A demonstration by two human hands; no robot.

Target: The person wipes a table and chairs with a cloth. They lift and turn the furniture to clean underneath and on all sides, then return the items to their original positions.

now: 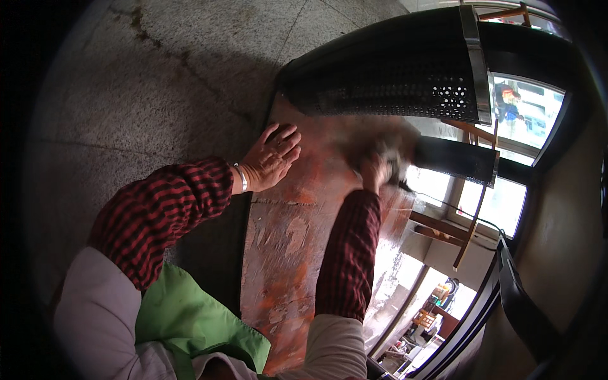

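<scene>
My left hand [275,156] rests with spread fingers on the near-left edge of a worn reddish-brown tabletop [280,242], a bracelet at its wrist. My right hand [375,171] is farther right over the same surface, closed on a greyish object [392,164] that is motion-blurred; its kind cannot be told. A dark brown blurred patch [375,137] lies around and beyond that hand. Both forearms wear red and black checked sleeve covers, and a green apron [190,313] covers my front.
A large black perforated basket [380,66] with a metal band lies at the table's far end. Beside it are a smaller black perforated piece [456,159] and a wooden frame [441,225]. Speckled floor [142,95] extends at left. Windows are at right; a person [510,102] appears beyond one.
</scene>
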